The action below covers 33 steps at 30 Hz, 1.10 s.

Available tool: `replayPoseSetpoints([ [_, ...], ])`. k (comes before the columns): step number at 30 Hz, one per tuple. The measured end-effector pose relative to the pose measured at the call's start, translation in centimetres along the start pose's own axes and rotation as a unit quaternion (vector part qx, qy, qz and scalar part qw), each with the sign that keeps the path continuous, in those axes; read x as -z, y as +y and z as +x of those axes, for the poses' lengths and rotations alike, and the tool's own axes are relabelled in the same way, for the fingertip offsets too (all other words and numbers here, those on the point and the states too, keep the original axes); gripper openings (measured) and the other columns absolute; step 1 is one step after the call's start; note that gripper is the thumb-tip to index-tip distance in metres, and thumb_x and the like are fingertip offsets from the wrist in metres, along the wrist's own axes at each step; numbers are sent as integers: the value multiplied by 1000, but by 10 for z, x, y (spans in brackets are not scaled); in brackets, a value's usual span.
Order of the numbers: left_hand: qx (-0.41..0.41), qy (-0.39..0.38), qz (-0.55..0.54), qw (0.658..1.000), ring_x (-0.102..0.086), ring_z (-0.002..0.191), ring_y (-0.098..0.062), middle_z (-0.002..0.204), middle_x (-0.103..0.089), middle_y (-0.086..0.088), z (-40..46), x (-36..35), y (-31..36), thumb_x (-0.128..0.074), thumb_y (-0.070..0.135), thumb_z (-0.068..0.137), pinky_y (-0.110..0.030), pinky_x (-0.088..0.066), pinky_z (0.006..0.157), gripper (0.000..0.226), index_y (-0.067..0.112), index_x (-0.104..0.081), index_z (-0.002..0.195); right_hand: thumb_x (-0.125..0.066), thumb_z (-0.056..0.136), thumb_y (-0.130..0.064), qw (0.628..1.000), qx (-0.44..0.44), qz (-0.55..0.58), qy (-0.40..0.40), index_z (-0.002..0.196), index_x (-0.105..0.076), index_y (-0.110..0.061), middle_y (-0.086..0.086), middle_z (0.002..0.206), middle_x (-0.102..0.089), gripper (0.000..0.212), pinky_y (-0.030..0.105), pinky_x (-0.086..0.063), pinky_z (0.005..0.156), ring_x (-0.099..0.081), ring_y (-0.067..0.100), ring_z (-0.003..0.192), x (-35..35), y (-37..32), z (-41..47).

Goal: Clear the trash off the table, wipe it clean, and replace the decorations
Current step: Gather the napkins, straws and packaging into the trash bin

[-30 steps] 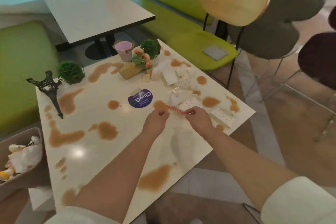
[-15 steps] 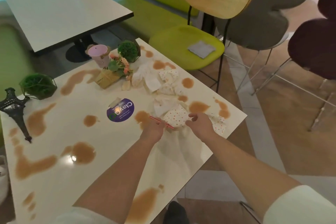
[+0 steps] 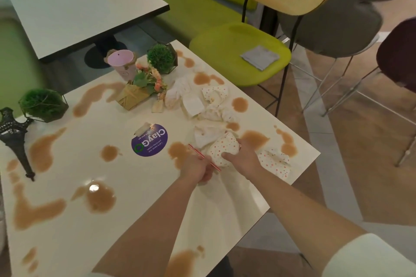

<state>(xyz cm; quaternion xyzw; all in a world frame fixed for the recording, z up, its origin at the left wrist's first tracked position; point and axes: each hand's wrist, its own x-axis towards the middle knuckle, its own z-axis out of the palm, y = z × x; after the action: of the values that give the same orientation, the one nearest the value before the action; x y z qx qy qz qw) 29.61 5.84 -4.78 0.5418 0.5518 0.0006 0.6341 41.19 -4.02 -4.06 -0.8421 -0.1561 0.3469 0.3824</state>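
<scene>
My left hand (image 3: 198,170) pinches a thin red straw (image 3: 203,157) over the white table (image 3: 67,245), which is blotched with brown spills. My right hand (image 3: 242,158) grips a crumpled dotted napkin (image 3: 221,147) near the table's right edge. More crumpled napkins (image 3: 202,105) lie beyond it, and another dotted one (image 3: 275,161) lies to the right. Decorations stand at the far side: a pink pot (image 3: 122,63), a flower box (image 3: 139,90), two green plant balls (image 3: 161,57) (image 3: 42,103) and a black tower model (image 3: 14,137).
A purple round sticker (image 3: 149,139) marks the table's middle. A green-seated chair (image 3: 238,51) with a grey cloth (image 3: 260,57) stands beyond the right edge, with more chairs (image 3: 337,18) behind. Another white table (image 3: 74,4) stands at the back left.
My right hand let go of the straw's end and moved forward onto the dotted napkin, gripping it. My left hand kept the straw. The view shifted right and closer.
</scene>
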Motion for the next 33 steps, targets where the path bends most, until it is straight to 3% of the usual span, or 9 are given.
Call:
replayPoseSetpoints([
  [4,-5,-7,6,1000,-58,46,-23,57,-67,-11,-3,3,0,-53,21,99,-31,-52,55,30,1,-63,80,-59,94,-35,999,-33,23,-20,116,-58,-6,13,115,-62,37,40,-49,83,-61,28,100,-1,-3,-3],
  [8,-6,17,15,1000,-65,62,-28,75,-71,-13,-14,10,0,-55,25,98,-41,-58,71,18,10,-58,88,-49,99,-36,998,-31,59,-6,123,-55,-9,8,116,-61,36,37,-48,83,-60,27,102,1,-1,-15],
  [12,-18,51,5,999,-63,61,-22,79,-67,-9,-29,17,-3,-52,18,99,-31,-56,55,9,10,-51,96,-47,99,-38,997,-26,73,29,130,-52,-8,6,124,-58,44,40,-46,95,-55,25,113,2,-1,-33],
  [14,-37,64,6,997,-66,63,-22,85,-67,-8,-36,23,-9,-51,19,100,-32,-57,55,10,12,-48,108,-48,98,-37,995,-14,85,43,119,-55,-8,4,113,-58,37,34,-46,82,-56,22,104,0,-1,-43],
  [17,-72,75,-11,995,-71,62,-31,92,-68,-10,-48,33,-18,-48,22,101,-35,-59,59,11,18,-45,110,-54,97,-32,992,16,109,59,90,-48,-12,-3,81,-47,21,25,-34,61,-46,15,77,-7,-4,-58],
  [20,-96,105,-48,989,-71,58,-34,89,-69,-11,-69,55,-34,-47,27,101,-35,-60,58,12,20,-46,111,-61,94,-29,990,44,123,49,103,-53,-17,-3,94,-53,17,22,-36,66,-52,14,86,-26,-12,-80],
  [24,-114,149,-74,979,-67,51,-27,89,-68,-12,-91,90,-53,-47,24,102,-28,-57,49,11,19,-48,111,-68,89,-28,990,57,119,43,110,-60,-12,-1,99,-63,27,12,-36,57,-57,10,81,-59,-29,-108],
  [28,-134,185,-71,971,-66,54,-24,97,-62,-9,-104,133,-68,-45,20,102,-27,-56,53,13,21,-47,116,-64,92,-24,989,69,128,10,113,-60,-13,-1,104,-64,24,24,-43,75,-59,16,93,-97,-53,-129],
  [33,-149,246,-101,952,-62,57,-23,98,-57,-4,-124,205,-92,-44,15,101,-30,-58,60,20,21,-46,119,-59,94,-26,988,87,121,-46,114,-59,-11,3,105,-64,24,30,-50,77,-64,23,97,-165,-89,-158],
])
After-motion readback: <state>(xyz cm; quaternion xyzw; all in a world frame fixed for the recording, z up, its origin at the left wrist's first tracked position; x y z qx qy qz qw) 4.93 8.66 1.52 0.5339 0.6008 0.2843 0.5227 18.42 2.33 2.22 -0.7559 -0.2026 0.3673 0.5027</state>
